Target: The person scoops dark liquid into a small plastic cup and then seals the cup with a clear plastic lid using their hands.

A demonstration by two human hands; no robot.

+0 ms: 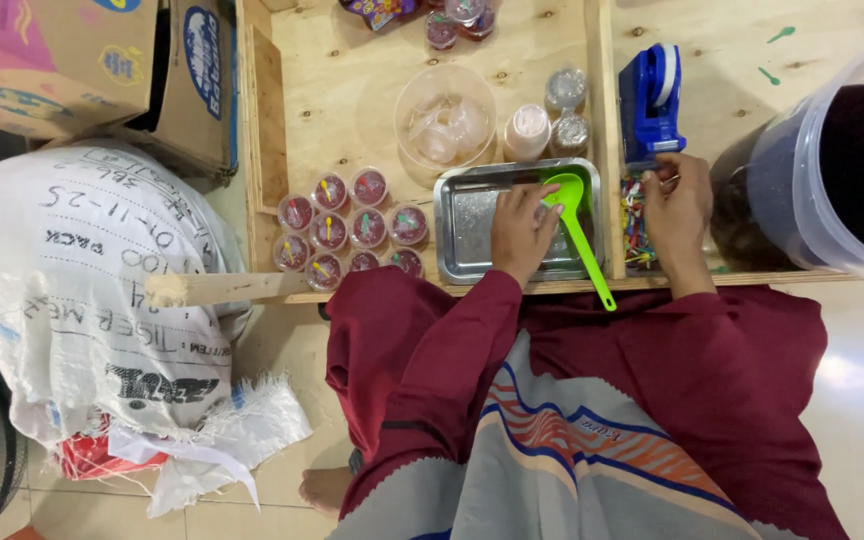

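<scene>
Left hand: the left hand [522, 232] rests inside a steel tray [464, 222], fingers curled over something small that cannot be made out; how tightly it is closed cannot be told.
Right hand: the right hand [677, 210] reaches into a narrow slot of small coloured picks [636, 222], fingertips pinched together among them.
Scoop: a green plastic scoop [574, 218] lies across the tray's right end, bowl inside, handle running over the near edge toward the person.
Tray: it sits at the near edge of the plywood counter [352, 80], just left of a wooden divider.
Cups: a cluster of small sealed cups [347, 232] with dark red filling stands left of the tray.
Far side: a clear plastic bowl [444, 118] and a few lidded small jars [550, 118] sit beyond the tray.
Right: a blue tape dispenser [650, 102] stands just beyond the right hand; a large translucent bucket [832, 170] holds dark contents.
Left: a white woven sack [92, 290] and cardboard boxes [82, 70] rest on the floor.
</scene>
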